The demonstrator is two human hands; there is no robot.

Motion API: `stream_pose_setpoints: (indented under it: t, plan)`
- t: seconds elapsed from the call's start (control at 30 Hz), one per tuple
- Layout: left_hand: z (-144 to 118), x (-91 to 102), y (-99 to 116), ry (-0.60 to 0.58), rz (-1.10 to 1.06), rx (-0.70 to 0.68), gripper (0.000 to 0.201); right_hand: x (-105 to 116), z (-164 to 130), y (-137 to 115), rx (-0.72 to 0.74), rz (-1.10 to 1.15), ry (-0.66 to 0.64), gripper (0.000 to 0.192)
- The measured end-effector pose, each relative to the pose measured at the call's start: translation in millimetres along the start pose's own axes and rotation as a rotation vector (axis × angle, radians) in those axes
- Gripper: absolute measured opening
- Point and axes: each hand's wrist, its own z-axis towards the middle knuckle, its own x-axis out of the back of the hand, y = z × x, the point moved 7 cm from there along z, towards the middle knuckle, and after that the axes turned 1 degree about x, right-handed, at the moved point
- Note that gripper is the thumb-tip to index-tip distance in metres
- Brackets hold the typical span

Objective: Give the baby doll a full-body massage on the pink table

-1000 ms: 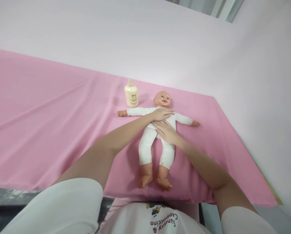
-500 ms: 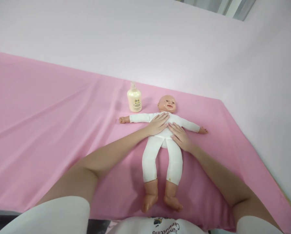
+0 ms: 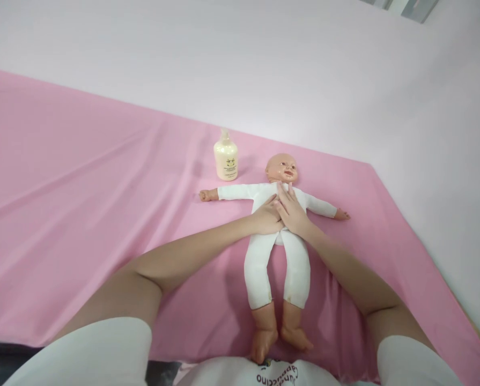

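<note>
A baby doll (image 3: 264, 262) in a white bodysuit lies on its back on the pink sheet (image 3: 82, 214), arms spread wide, bare feet toward me. My left hand (image 3: 266, 219) rests flat on the doll's belly. My right hand (image 3: 291, 212) lies flat on its chest, fingers pointing up to the neck and partly over my left hand. Neither hand grips anything. A cream pump bottle (image 3: 226, 156) stands upright beyond the doll's outstretched arm, apart from both hands.
The pink sheet covers a wide surface that runs far to the left and ends at an edge on the right. A pale wall (image 3: 264, 69) stands behind it. My white sleeves and printed shirt fill the bottom of the view.
My right hand slid up from the doll's hip to its chest. My left hand moved down from the chest to the belly. The view shifted slightly.
</note>
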Motion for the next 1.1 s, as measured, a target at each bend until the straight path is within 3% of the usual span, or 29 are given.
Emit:
stream_pose_setpoints:
  t: [0.1,0.17,0.4,0.57,0.7,0.83,0.97,1.1]
  plan:
    - [-2,-2.9,-4,0.032,-0.021,-0.035,0.046,-1,11,-18,0.216,-0.046,-0.075,0.054]
    - [-2,0.7,-7,0.088,-0.038,-0.056,0.044,0,15,-16,0.269,-0.043,-0.106,0.050]
    - [1,17.2,-17,0.263,-0.182,-0.127,0.033,11,20,12,0.159,0.000,0.007,0.056]
    - [2,20.7,-30,0.253,-0.179,-0.152,0.041,9,10,28,0.038,-0.052,0.031,0.056]
    - [2,22.7,-60,0.259,-0.165,0.031,0.053,11,-2,56,-0.027,-0.118,0.055,0.061]
    - [0,19.6,-84,0.232,-0.095,0.236,0.065,24,-14,90,-0.250,-0.265,0.104,0.063]
    - [-2,24.1,-92,0.202,0.080,0.328,0.065,36,-20,103,-0.361,-0.419,0.123,0.056]
    - [-12,42.2,-95,0.216,0.295,0.419,0.055,47,-24,115,-0.482,-0.506,0.135,0.052]
